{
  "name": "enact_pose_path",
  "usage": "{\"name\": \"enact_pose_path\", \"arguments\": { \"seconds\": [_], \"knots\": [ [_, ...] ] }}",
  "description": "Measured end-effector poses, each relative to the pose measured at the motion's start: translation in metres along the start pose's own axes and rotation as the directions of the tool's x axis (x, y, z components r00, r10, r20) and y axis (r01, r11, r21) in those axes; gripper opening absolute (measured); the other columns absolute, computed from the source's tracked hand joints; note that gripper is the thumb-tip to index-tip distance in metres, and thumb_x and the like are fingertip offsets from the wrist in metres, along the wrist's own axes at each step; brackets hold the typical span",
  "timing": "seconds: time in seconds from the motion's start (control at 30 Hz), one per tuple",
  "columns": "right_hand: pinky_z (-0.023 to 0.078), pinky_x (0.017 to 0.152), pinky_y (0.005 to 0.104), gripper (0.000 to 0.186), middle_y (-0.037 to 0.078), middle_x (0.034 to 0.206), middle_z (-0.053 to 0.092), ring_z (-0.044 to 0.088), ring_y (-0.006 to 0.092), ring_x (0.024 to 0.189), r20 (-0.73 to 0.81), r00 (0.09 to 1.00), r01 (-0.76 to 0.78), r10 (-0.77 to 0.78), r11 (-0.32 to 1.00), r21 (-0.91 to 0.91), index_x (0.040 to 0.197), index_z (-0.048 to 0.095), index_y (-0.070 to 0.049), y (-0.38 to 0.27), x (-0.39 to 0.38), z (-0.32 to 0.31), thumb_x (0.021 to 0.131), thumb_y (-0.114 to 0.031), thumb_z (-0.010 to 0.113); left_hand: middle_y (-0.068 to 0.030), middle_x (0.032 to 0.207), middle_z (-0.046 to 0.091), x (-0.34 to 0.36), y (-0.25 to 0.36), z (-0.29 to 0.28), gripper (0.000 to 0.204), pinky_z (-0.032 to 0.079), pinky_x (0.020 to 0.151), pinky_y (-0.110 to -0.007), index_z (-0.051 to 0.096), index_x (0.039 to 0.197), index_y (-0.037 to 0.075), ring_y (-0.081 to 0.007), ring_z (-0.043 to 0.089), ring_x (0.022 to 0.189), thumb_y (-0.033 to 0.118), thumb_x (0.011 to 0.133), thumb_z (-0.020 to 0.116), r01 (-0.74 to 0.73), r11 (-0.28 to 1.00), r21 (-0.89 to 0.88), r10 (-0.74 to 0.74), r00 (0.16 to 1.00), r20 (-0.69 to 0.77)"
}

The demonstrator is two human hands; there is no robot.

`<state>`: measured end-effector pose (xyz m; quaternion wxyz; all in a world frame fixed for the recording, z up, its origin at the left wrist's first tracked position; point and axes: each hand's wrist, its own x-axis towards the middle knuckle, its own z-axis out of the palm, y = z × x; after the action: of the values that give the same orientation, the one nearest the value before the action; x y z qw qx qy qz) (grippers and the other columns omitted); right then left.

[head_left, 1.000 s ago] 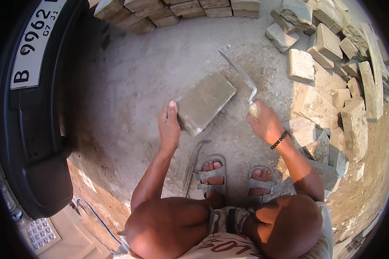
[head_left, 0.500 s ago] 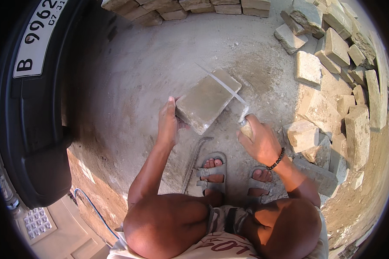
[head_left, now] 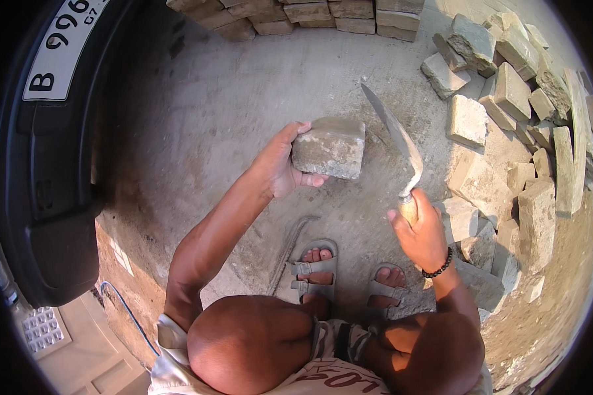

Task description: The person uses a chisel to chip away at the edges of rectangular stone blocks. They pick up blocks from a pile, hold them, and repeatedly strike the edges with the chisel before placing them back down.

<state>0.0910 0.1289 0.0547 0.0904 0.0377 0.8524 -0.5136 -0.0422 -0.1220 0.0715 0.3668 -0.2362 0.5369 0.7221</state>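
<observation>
A grey paving block (head_left: 329, 150) is held up by my left hand (head_left: 282, 161), thumb on its upper edge and fingers under it. The block's rough, mortar-crusted end faces me, and its top shows only as a narrow strip. My right hand (head_left: 420, 227) is closed around the wooden handle (head_left: 408, 209) of a trowel (head_left: 390, 122). The trowel's blade points up and away, to the right of the block and apart from it.
Loose paving blocks (head_left: 514, 89) lie heaped along the right. A neat stack of blocks (head_left: 310, 12) stands at the far side. A curved metal bar (head_left: 286, 253) lies by my left sandal (head_left: 315, 266). A vehicle's black bumper (head_left: 46, 197) takes up the left.
My left hand has moved up and to the right, tilting the block so its end faces me. The trowel has come off the block's top and swung right.
</observation>
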Motion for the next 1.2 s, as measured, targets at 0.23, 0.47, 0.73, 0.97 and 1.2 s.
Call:
{"name": "enact_pose_path", "arguments": {
  "seconds": [0.23, 0.47, 0.73, 0.97, 1.2],
  "knots": [
    [0.051, 0.079, 0.0413, 0.050, 0.022, 0.096, 0.066, 0.068, 0.0320, 0.093, -0.178, 0.983, 0.068, -0.038, 0.984, 0.165, 0.123, 0.053, 0.004, -0.008, 0.030, 0.002, 0.088, -0.026, 0.072, -0.0178, 0.106, 0.062, 0.008, -0.013, 0.004, 0.058, 0.059, 0.053, -0.036, 0.044, 0.131, 0.001, -0.0249, 0.067, 0.069, 0.050, 0.100, 0.040, 0.012, 0.989, -0.148, -0.004, 0.999, 0.054],
    [0.051, 0.084, 0.0357, 0.051, 0.015, 0.101, 0.068, 0.064, 0.0210, 0.093, -0.142, 0.979, 0.169, -0.149, 0.976, 0.137, 0.120, 0.058, 0.003, 0.000, 0.089, 0.025, 0.087, -0.031, 0.076, -0.0196, 0.125, 0.053, 0.015, -0.058, -0.051, 0.088, 0.050, 0.094, -0.044, 0.029, 0.148, 0.005, -0.0296, 0.060, 0.107, 0.049, 0.085, 0.072, -0.439, 0.760, 0.479, 0.317, 0.894, 0.315],
    [0.052, 0.077, 0.0420, 0.045, 0.025, 0.095, 0.068, 0.069, 0.0388, 0.090, -0.171, 0.985, 0.049, -0.020, 0.985, 0.168, 0.120, 0.055, 0.005, 0.000, 0.076, 0.019, 0.091, -0.027, 0.068, -0.0205, 0.130, 0.053, 0.064, -0.064, -0.030, 0.093, 0.043, 0.105, -0.043, 0.041, 0.140, 0.006, -0.0322, 0.054, 0.122, 0.030, 0.065, 0.090, -0.675, 0.199, 0.711, 0.671, 0.622, 0.403],
    [0.052, 0.073, 0.0443, 0.035, 0.025, 0.089, 0.067, 0.068, 0.0415, 0.088, -0.146, 0.985, 0.107, -0.091, 0.989, 0.104, 0.114, 0.054, 0.002, -0.046, 0.006, -0.032, 0.093, -0.023, 0.065, -0.0201, 0.108, 0.062, 0.004, -0.022, 0.002, 0.073, 0.049, 0.083, -0.044, 0.053, 0.117, -0.001, -0.0344, 0.063, 0.100, 0.032, 0.061, 0.088, -0.371, 0.139, 0.918, 0.581, 0.781, 0.228],
    [0.051, 0.071, 0.0507, 0.042, 0.029, 0.088, 0.066, 0.064, 0.0496, 0.084, 0.248, 0.959, -0.075, 0.139, 0.965, -0.251, 0.115, 0.053, 0.003, 0.081, 0.032, 0.017, 0.090, -0.027, 0.068, -0.0217, 0.099, 0.063, -0.030, -0.033, -0.001, 0.065, 0.050, 0.077, -0.046, 0.053, 0.106, -0.001, -0.0378, 0.065, 0.089, 0.034, 0.062, 0.086, -0.156, 0.038, 0.987, 0.541, 0.834, 0.111]
  ]
}}
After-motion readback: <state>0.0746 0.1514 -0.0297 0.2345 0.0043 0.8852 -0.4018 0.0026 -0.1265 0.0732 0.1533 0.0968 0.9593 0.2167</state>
